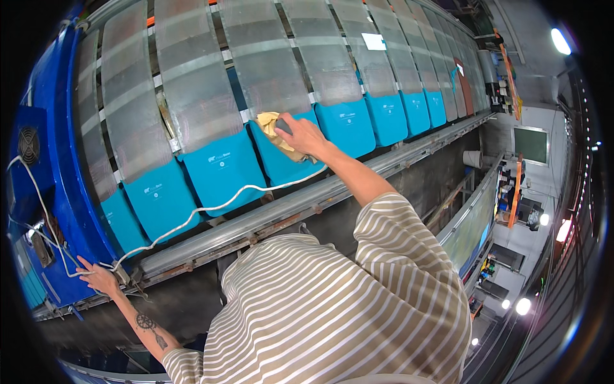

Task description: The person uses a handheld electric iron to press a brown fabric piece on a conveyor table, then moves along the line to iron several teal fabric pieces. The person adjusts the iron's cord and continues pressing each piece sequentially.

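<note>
My right hand (302, 137) grips a dark grey handle (283, 126) with crumpled yellowish cloth or paper (278, 139) around the tool. It rests over a teal fabric piece (283, 168) near the lower end of a grey panel. More teal pieces with white print, such as this one (223, 165), lie in a row on neighbouring panels. At the lower left, my left hand (100, 279) has its fingers spread beside a blue machine housing, a white cable (244, 189) crossing it. That cable runs over the teal pieces towards my right wrist; where it ends is hidden.
Long grey panels (192, 81) with narrow gaps stand side by side. A metal rail (297, 209) runs along their near edge, in front of my body. The blue housing (72, 168) with a fan grille borders the left. A white paper (373, 42) lies on one panel.
</note>
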A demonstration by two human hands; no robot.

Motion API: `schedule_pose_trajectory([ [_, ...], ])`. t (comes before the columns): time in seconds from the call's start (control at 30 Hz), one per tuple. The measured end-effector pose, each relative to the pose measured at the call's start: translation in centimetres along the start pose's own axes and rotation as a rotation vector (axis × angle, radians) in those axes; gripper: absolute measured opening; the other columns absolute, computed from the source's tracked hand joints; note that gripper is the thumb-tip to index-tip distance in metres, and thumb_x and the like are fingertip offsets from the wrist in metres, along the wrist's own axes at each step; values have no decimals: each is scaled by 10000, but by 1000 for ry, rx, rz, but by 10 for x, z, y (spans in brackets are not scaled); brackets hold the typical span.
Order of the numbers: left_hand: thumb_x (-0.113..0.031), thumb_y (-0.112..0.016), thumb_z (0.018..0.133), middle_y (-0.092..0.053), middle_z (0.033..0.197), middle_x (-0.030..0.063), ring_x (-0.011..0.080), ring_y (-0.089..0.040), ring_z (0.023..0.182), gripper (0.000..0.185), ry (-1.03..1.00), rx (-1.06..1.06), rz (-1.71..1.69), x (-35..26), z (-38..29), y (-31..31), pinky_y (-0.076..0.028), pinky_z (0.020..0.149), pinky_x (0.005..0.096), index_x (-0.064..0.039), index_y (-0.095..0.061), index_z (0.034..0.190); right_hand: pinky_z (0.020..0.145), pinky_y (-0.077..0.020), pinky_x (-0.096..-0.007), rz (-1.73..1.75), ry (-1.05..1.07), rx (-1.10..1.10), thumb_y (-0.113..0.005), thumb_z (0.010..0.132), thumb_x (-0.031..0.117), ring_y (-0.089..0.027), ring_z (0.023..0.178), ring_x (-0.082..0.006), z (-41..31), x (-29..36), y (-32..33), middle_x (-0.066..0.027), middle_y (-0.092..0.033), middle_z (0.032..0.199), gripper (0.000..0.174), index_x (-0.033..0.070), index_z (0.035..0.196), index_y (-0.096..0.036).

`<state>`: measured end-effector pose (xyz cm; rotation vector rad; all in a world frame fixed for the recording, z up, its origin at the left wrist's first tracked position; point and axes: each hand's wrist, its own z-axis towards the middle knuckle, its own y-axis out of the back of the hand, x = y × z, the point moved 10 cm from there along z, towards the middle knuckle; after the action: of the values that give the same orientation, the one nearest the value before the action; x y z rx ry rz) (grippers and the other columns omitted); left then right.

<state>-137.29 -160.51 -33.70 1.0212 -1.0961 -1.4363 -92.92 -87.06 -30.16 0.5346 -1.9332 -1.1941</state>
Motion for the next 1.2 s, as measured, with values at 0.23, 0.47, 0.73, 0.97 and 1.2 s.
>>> schedule_pose_trajectory([
  [0.23, -391, -350, 1107, -171, 1800, 205, 527, -162, 1623, 640, 1, 44, -37, 40, 21, -17, -172, 1263, 714, -354, -249, 1738, 724, -538, -613, -3, 7, -45, -649, 1047, 446, -691, 821, -525, 2, -16, -6, -298, -706, 814, 456, 130, 1359, -546],
  [0.47, -352, -292, 1128, -143, 1817, 143, 436, -88, 1663, 645, 40, 3, -200, 86, 29, -21, -70, 1312, 647, -197, -211, 1749, 726, -558, -601, -26, 37, -78, -661, 1045, 415, -701, 827, -520, 10, -17, -13, -281, -728, 863, 400, 149, 1332, -576],
  [0.73, -340, -240, 1117, -142, 1819, 135, 437, -89, 1662, 641, 24, 6, -195, 94, 35, -18, -74, 1320, 624, -195, -252, 1740, 665, -555, -596, -24, 2, -35, -677, 1042, 367, -694, 760, -517, 14, -22, -19, -270, -719, 816, 373, 148, 1326, -572],
  [0.97, -366, -229, 1066, -179, 1805, 182, 495, -154, 1638, 676, -3, 27, -153, 84, 36, -18, -114, 1307, 648, -274, -304, 1732, 574, -536, -595, -23, 62, -114, -702, 1010, 396, -672, 635, -496, 8, -28, -22, -259, -684, 714, 435, 146, 1339, -567],
  [1.2, -296, -238, 1061, -184, 1802, 180, 480, -178, 1636, 671, 16, 55, -96, 67, 35, -1, -152, 1315, 633, -290, -303, 1729, 575, -570, -549, -31, 88, -110, -715, 999, 384, -703, 638, -455, 10, -32, -28, -224, -693, 710, 427, 147, 1320, -564],
])
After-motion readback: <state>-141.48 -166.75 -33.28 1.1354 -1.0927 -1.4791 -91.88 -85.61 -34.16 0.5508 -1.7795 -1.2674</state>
